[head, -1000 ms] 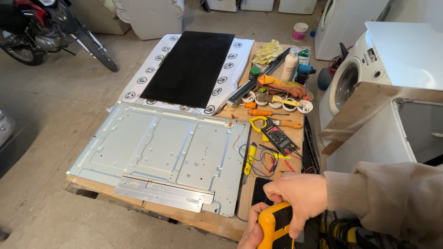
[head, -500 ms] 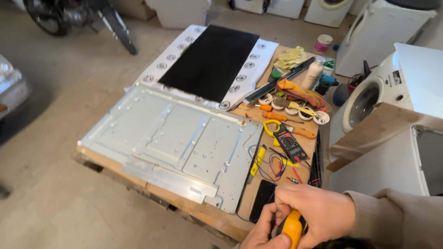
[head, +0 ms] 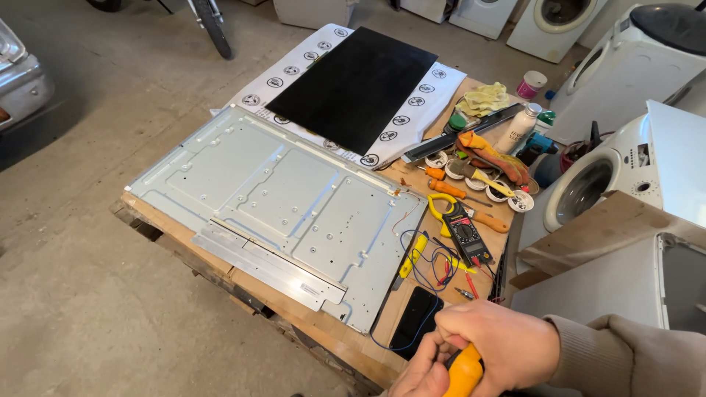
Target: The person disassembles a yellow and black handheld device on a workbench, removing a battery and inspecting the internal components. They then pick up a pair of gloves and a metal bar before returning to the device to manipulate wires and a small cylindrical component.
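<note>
Biggest thing on the wooden surface [head: 323,334] is the grey metal panel [head: 283,209], lying flat with a loose metal strip [head: 268,266] along its near edge. Behind it a black sheet [head: 353,87] sits on white packing [head: 294,70] with round marks. Washers [head: 625,147] crowd the right side.

Right of the panel it's the usual mess: a multimeter [head: 462,231] with a yellow rim and tangled red and blue leads, a black phone [head: 415,320] just near the hands, orange-handled screwdrivers [head: 445,189], a yellow rag [head: 484,98], a white bottle [head: 518,129], some small white rolls [head: 460,167].

Down at the bottom edge, the right hand [head: 496,349] is wrapped tight over the top of a yellow-orange handled tool [head: 465,373], at the near corner of the surface. The left hand [head: 419,375] is curled against the handle from below, fingers closed on it too. Can't tell what the tool's tip is, it's hidden.
</note>
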